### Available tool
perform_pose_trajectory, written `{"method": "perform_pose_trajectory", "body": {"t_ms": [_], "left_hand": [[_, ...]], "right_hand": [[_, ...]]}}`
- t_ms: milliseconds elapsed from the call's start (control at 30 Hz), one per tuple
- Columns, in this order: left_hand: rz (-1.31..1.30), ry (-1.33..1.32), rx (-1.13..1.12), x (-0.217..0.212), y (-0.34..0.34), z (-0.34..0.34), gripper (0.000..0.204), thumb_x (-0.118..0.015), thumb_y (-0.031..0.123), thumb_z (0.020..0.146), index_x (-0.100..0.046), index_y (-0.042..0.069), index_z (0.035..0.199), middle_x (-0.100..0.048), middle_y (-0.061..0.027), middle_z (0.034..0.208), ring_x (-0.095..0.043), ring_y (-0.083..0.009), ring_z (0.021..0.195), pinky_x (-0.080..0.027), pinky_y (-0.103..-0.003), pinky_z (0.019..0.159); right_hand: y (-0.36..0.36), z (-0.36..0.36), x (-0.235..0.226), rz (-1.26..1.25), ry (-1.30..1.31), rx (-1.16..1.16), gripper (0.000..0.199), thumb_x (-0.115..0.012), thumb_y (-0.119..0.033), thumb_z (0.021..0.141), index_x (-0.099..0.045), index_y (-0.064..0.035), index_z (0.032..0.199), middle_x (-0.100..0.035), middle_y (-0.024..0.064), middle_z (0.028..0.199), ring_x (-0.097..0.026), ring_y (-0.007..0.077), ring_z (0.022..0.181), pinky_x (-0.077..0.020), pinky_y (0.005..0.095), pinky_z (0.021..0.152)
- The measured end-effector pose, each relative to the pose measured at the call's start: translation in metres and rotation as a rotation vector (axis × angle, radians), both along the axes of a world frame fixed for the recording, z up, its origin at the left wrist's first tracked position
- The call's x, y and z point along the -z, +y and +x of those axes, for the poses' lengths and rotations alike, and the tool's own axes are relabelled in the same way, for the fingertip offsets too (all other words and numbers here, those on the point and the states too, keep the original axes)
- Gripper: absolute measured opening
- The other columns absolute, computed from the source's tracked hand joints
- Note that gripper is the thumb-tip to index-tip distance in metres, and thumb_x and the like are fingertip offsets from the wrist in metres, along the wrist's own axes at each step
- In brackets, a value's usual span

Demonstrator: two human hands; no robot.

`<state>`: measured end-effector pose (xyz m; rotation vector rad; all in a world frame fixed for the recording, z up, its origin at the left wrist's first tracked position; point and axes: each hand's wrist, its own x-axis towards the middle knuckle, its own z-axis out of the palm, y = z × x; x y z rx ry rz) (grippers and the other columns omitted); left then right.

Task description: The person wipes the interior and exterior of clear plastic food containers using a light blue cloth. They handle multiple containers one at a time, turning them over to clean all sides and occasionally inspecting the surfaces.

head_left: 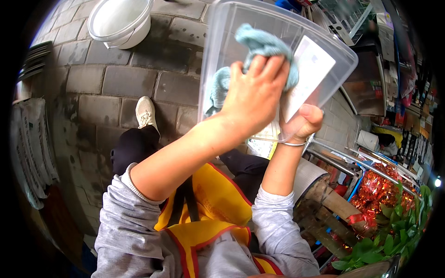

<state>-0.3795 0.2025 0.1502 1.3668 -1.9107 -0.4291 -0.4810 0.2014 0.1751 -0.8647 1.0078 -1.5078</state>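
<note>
A clear plastic storage box [324, 34] is held up in front of me, tilted, with its inside toward me. My left hand [257, 90] reaches into it, fingers curled over a blue-green cloth [259, 41] that lies bunched against the plastic. Part of the cloth hangs below and left of the hand. My right hand [303, 121] grips the box at its near right edge, thumb showing and the other fingers partly hidden behind the plastic. A white rectangular sheet or label [309, 69] shows at the box's right side; whether it is inside or outside I cannot tell.
A white bucket [120, 25] stands on the damp paving [130, 81] at the far left. To the right are a metal rail [343, 153], a paper-like roll [308, 176], shiny red tinsel [378, 185] and a leafy plant [394, 227]. Wrapped goods [32, 148] line the left edge.
</note>
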Motion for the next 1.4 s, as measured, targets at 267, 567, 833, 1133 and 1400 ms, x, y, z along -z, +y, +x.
{"method": "perform_pose_trajectory", "body": {"t_ms": [267, 567, 833, 1133, 1400], "left_hand": [[0.313, 0.078, 0.492, 0.012, -0.003, 0.007, 0.014, -0.052, 0.011, 0.075, -0.055, 0.006, 0.087, -0.056, -0.0074, 0.098, -0.051, -0.0242, 0.099, -0.037, -0.041, 0.081], [0.810, 0.117, 1.165, -0.036, 0.012, 0.056, 0.026, -0.050, 0.022, 0.077, -0.054, 0.000, 0.066, -0.056, -0.0213, 0.069, -0.056, -0.0377, 0.069, -0.043, -0.046, 0.065], [0.944, 0.253, 0.906, -0.050, -0.005, 0.073, 0.022, -0.048, 0.014, 0.080, -0.056, -0.006, 0.076, -0.056, -0.0219, 0.066, -0.053, -0.0304, 0.059, -0.044, -0.039, 0.061], [0.990, 1.231, 0.538, -0.042, -0.002, 0.059, 0.023, -0.044, 0.016, 0.092, -0.058, -0.001, 0.097, -0.059, -0.0011, 0.090, -0.050, -0.0077, 0.083, -0.042, -0.024, 0.073], [0.782, 1.506, 0.309, -0.031, -0.007, 0.021, 0.042, -0.044, 0.017, 0.093, -0.043, 0.002, 0.132, -0.047, -0.0086, 0.128, -0.042, -0.0157, 0.119, -0.030, -0.029, 0.103]], "right_hand": [[-0.004, -0.021, 0.006, -0.045, 0.341, -0.042, 0.093, -0.058, -0.029, 0.056, -0.031, 0.0010, 0.140, -0.041, 0.0276, 0.135, -0.043, 0.0368, 0.123, -0.0309, 0.0440, 0.107], [-0.010, -0.049, 0.005, -0.081, 0.333, 0.187, 0.090, -0.064, -0.024, 0.053, -0.037, -0.0021, 0.136, -0.047, 0.0202, 0.129, -0.046, 0.0325, 0.121, -0.0326, 0.0424, 0.103], [-0.008, -0.052, -0.006, -0.193, 0.169, 0.196, 0.098, -0.065, -0.025, 0.054, -0.027, -0.0055, 0.143, -0.043, 0.0232, 0.134, -0.042, 0.0357, 0.126, -0.0280, 0.0449, 0.108], [-0.006, -0.048, -0.005, -0.168, 0.101, 0.128, 0.099, -0.065, -0.027, 0.056, -0.024, -0.0053, 0.144, -0.039, 0.0234, 0.138, -0.039, 0.0359, 0.129, -0.0274, 0.0444, 0.109], [0.005, -0.019, 0.004, 0.002, -0.105, -0.105, 0.085, -0.065, -0.028, 0.066, -0.032, 0.0052, 0.137, -0.046, 0.0177, 0.132, -0.050, 0.0292, 0.119, -0.0406, 0.0379, 0.102]]}}
